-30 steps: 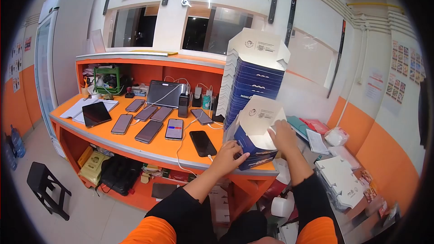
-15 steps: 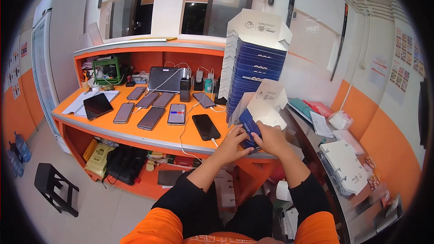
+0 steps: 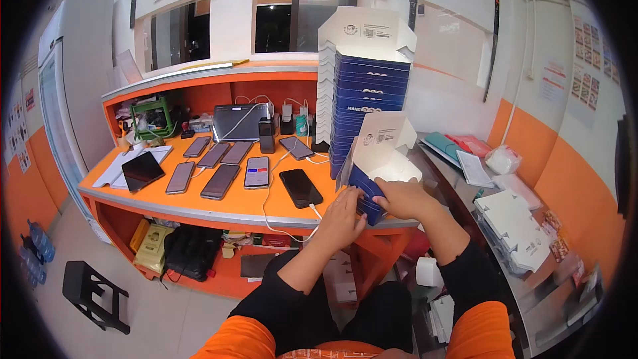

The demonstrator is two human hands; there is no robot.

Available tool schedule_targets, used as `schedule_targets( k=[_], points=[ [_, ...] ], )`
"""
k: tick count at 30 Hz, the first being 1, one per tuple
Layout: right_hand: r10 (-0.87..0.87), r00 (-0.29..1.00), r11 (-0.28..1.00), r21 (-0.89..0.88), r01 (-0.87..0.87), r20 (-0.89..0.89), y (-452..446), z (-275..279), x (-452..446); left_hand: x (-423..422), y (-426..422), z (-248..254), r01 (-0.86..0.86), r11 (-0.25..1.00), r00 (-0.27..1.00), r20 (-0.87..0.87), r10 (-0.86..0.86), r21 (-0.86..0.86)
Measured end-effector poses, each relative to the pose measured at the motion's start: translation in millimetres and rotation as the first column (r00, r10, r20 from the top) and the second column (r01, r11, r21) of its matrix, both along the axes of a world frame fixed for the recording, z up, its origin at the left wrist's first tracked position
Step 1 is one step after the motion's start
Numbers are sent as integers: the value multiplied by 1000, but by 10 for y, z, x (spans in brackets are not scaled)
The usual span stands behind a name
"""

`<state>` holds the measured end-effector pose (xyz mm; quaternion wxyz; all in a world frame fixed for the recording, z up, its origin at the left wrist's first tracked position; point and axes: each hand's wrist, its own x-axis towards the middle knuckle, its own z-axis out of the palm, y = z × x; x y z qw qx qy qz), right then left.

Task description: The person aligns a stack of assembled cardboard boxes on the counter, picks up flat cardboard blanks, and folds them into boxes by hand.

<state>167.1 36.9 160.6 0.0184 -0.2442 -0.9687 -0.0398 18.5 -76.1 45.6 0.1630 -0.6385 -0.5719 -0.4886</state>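
A small blue cardboard box [image 3: 380,158] with a white inside stands at the front right of the orange desk, its lid tilted up at the back. My right hand [image 3: 404,198] is closed on its front right wall, the thumb at the top edge. My left hand [image 3: 341,216] presses its fingers against the left front corner, near a raised side flap. Fingertips of both hands are partly hidden by the box. Right behind it rises a tall stack of nested blue boxes [image 3: 369,83], their white lids standing open.
Several phones, a black phone [image 3: 300,187] nearest, lie on the desk [image 3: 193,203] with white charging cables. A tablet [image 3: 142,171], notebook and laptop [image 3: 234,121] sit further back. Flat white cartons [image 3: 512,226] lie on the right counter. A black stool [image 3: 96,292] stands at left.
The box's front wall now stands more upright and its inside shows more open. My left hand has shifted slightly down from the front panel toward the left corner. The camera view has turned slightly.
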Motion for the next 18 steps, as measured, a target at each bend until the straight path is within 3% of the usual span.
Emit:
schedule_targets(
  k=[2,5,8,11,12,18],
  points=[
    [-20,996,997,-71,26,91,45,106,19,35,-97,129,68,994,997,-53,-64,83],
    [19,999,986,-169,-10,51,288,102,-10,-44,-89,137,8,974,995,94,-30,226],
    [-28,999,984,-175,31,20,239,246,-172,-141,49,219,-196,965,950,279,142,177],
    [-32,993,996,-85,23,-112,87,208,-377,-290,309,69,20,999,886,463,-5,-27],
    [-20,985,999,-41,13,-172,73,188,-425,-182,197,273,23,989,851,522,57,-145],
    [29,957,998,57,-13,-290,172,-28,-510,-342,425,-60,-48,994,835,542,95,-100]
  ],
)
